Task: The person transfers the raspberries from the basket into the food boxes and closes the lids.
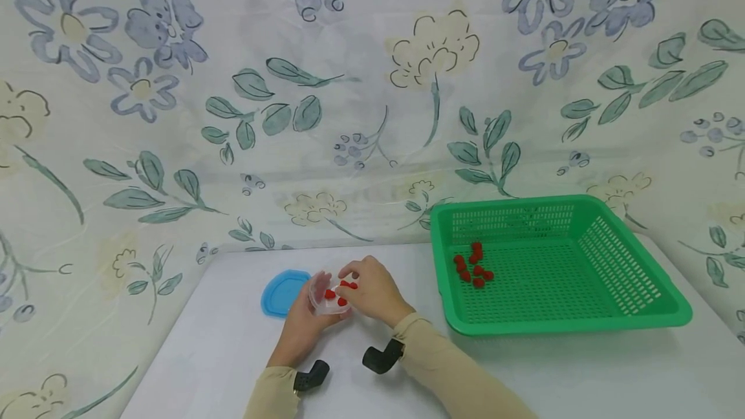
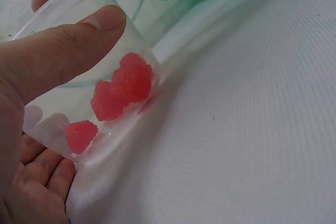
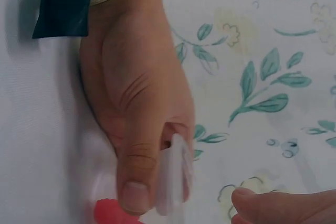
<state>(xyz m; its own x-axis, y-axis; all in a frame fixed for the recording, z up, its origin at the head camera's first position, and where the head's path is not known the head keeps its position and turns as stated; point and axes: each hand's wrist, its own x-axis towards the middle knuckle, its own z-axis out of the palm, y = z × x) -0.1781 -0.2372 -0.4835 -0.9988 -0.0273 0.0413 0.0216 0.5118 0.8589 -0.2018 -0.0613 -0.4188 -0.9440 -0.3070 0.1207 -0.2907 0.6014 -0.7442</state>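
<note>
Three or so red raspberries (image 2: 123, 90) sit in the clear cup (image 1: 326, 296), which your left hand (image 1: 302, 328) grips tilted just above the bench (image 1: 221, 354), thumb against its wall. Your right hand (image 1: 372, 290) reaches at the cup mouth; whether its fingertips pinch a berry cannot be told. Tilt the cup further and berries may roll out toward the blue lid (image 1: 282, 291). More berries lie in the green basket (image 1: 669, 312).
</note>
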